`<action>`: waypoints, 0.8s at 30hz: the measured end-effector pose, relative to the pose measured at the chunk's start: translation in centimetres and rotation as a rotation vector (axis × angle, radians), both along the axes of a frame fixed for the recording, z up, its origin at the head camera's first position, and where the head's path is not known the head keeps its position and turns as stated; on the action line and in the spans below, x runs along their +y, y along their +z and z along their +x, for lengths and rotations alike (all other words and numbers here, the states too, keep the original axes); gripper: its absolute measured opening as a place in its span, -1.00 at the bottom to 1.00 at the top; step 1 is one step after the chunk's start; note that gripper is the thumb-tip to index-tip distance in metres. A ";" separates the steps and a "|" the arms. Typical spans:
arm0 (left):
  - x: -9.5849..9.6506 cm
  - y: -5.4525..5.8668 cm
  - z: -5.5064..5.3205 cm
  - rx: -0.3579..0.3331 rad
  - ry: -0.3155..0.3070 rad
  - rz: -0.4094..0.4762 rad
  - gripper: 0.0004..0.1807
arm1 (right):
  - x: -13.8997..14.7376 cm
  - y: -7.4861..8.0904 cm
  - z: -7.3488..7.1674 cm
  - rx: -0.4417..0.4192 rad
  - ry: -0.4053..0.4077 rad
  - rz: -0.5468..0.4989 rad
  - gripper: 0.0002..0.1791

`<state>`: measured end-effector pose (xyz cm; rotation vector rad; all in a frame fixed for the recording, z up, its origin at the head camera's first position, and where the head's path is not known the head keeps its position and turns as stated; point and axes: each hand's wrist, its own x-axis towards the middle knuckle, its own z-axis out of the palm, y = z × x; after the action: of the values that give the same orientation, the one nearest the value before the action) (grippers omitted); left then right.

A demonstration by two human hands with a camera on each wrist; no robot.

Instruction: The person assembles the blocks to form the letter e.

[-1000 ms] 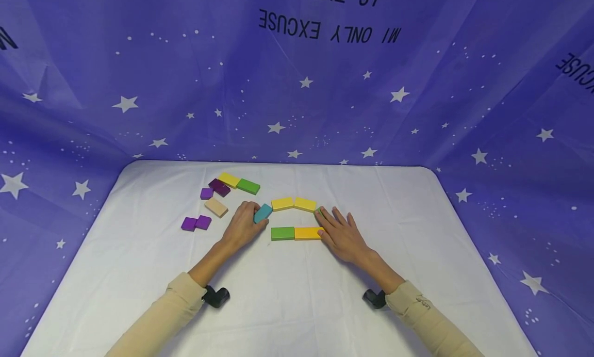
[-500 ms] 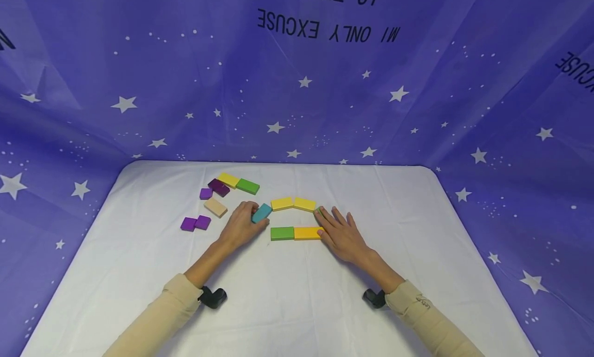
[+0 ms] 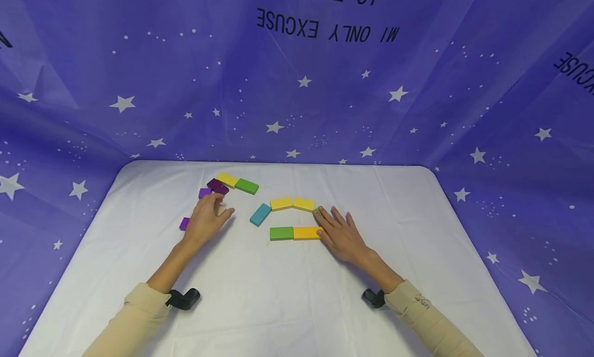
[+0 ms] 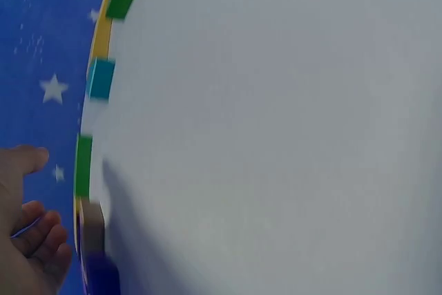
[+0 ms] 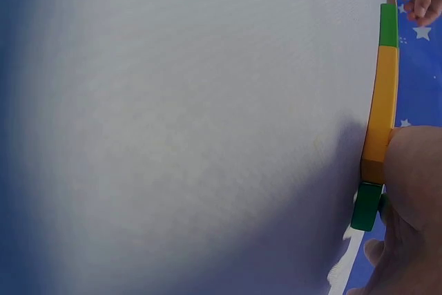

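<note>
In the head view my left hand (image 3: 206,220) hovers over the beige block (image 3: 220,210), which it mostly covers. Its fingers are loosely bent and hold nothing; the left wrist view shows thumb and fingers spread apart above the wooden block (image 4: 92,227). My right hand (image 3: 342,236) lies with extended fingers at the right end of the block outline, fingertips on a mostly hidden green block (image 3: 318,210) and thumb at the orange block (image 3: 306,233). A teal block (image 3: 261,214) slants beside two yellow blocks (image 3: 281,204), and a green block (image 3: 281,233) adjoins the orange one.
Behind my left hand lie a dark purple piece (image 3: 217,186), a yellow block (image 3: 227,180) and a green block (image 3: 247,186). Purple squares (image 3: 184,224) show beside the hand, partly covered. White cloth (image 3: 297,295) covers the table; a starry blue curtain (image 3: 297,104) surrounds it.
My left hand has let go of the teal block and moved left over the beige block. The teal block stays slanted, slightly apart from the yellow one. My right hand has not moved.
</note>
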<state>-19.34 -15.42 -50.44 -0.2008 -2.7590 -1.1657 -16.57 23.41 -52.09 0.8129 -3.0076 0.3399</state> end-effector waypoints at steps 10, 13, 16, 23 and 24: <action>-3.3 -1.2 0.4 -0.021 0.108 -0.117 -0.20 | 0.2 -0.3 -0.1 -0.017 -0.014 0.017 -0.38; -3.3 -1.6 0.4 -0.021 0.117 -0.154 -0.14 | 0.2 -0.3 -0.1 -0.022 -0.014 0.010 -0.38; -3.1 -1.9 0.2 -0.003 0.121 -0.180 -0.15 | 0.2 -0.2 -0.1 -0.028 -0.016 0.004 -0.38; -2.7 -1.8 0.1 0.065 0.112 -0.173 -0.24 | 0.1 -0.1 -0.1 -0.029 -0.011 0.004 -0.39; -2.6 -1.8 0.1 0.063 0.100 -0.164 -0.24 | 0.1 -0.1 -0.1 -0.027 -0.010 0.005 -0.38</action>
<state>-19.20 -18.05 -52.23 -0.1138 -2.7738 -0.8939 -16.68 23.48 -52.18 0.7992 -3.0373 0.3464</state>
